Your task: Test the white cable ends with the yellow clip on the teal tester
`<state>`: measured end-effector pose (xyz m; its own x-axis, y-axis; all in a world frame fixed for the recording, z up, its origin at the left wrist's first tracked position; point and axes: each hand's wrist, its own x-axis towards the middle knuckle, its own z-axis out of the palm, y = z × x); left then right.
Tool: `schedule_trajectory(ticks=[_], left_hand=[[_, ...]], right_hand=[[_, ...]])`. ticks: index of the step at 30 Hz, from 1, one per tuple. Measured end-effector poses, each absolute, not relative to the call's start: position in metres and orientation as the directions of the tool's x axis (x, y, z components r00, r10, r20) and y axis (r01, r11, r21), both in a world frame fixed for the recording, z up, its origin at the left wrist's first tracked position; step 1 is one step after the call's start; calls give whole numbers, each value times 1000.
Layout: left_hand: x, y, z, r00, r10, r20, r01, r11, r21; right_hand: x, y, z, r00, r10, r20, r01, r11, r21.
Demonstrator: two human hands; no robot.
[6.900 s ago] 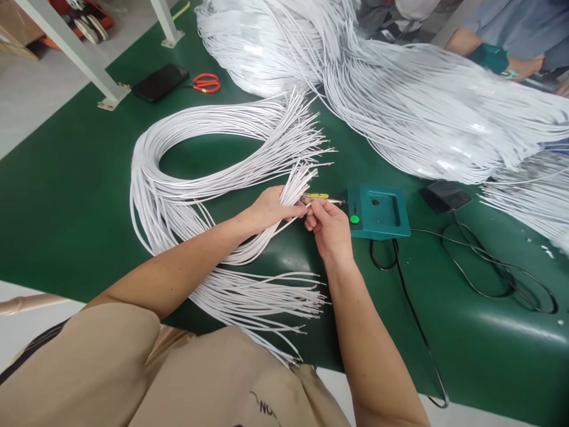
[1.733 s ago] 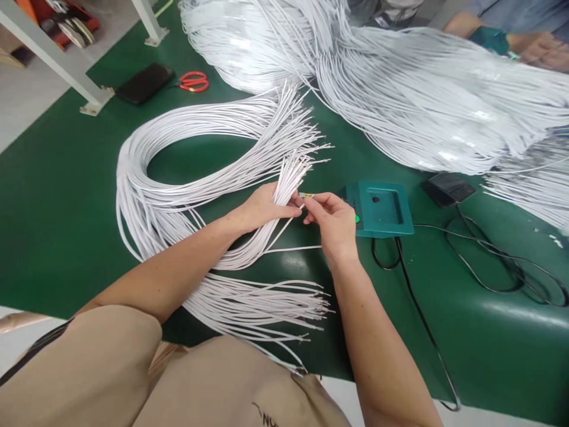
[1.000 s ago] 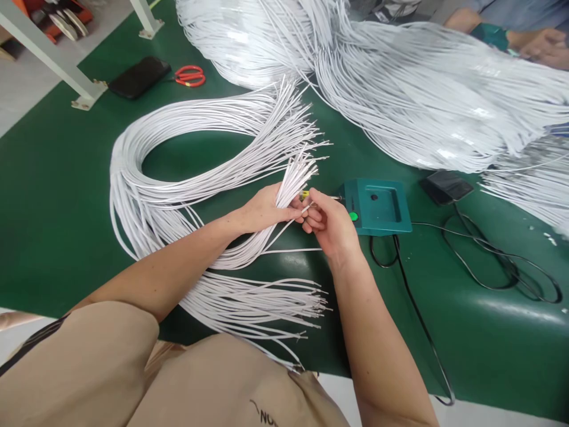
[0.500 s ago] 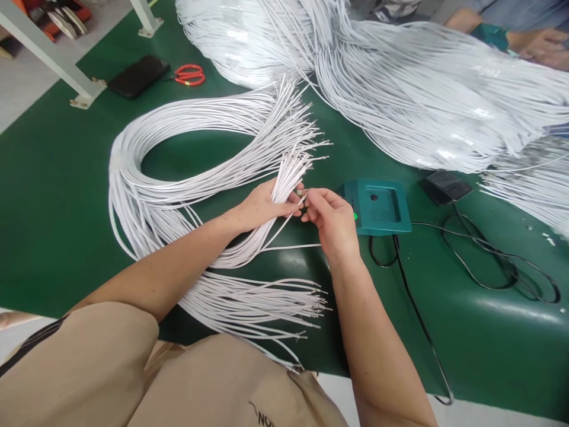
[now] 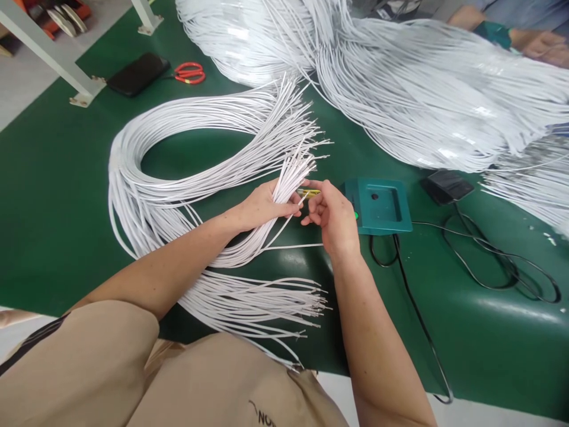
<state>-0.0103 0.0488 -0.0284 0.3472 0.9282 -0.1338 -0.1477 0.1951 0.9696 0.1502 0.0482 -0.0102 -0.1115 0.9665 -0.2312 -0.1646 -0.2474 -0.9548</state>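
Observation:
My left hand (image 5: 262, 207) is wrapped around a bundle of white cables (image 5: 291, 178), whose cut ends fan out up and to the right. One single cable slants out of the bundle below my left thumb, its tip close to my right fingers. A slim yellow piece with a greyish end (image 5: 310, 192) lies between the two hands; its kind is too small to tell. My right hand (image 5: 333, 216) has its index finger and thumb at this piece, with the other fingers curled. The rest of the cable coil (image 5: 128, 172) loops on the green table to the left.
A teal device (image 5: 384, 204) with a green light sits right of my right hand, its black cord (image 5: 418, 317) trailing forward. Behind lie big heaps of white cables (image 5: 400, 89), red-handled scissors (image 5: 189, 73) and a black phone-like object (image 5: 138, 75). A co-worker's hands (image 5: 542, 46) are at far right.
My right hand has shifted slightly right, away from the cable tip it was at. The yellow piece now shows between the hands, where only a small pale bit was visible earlier.

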Motion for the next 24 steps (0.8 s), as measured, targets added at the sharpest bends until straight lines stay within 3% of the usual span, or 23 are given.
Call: schedule_trajectory(ticks=[10, 18, 24], left_hand=[[-10, 48, -28, 344, 930, -126, -89, 166, 982], [-11, 48, -27, 371, 919, -137, -166, 210, 963], [-10, 49, -27, 379, 912, -160, -179, 242, 954]], right_hand=[[148, 48, -16, -148, 946, -287, -175, -311, -934], [156, 48, -14, -210, 927, -309, -226, -354, -908], [153, 47, -13, -136, 952, -274, -184, -296, -937]])
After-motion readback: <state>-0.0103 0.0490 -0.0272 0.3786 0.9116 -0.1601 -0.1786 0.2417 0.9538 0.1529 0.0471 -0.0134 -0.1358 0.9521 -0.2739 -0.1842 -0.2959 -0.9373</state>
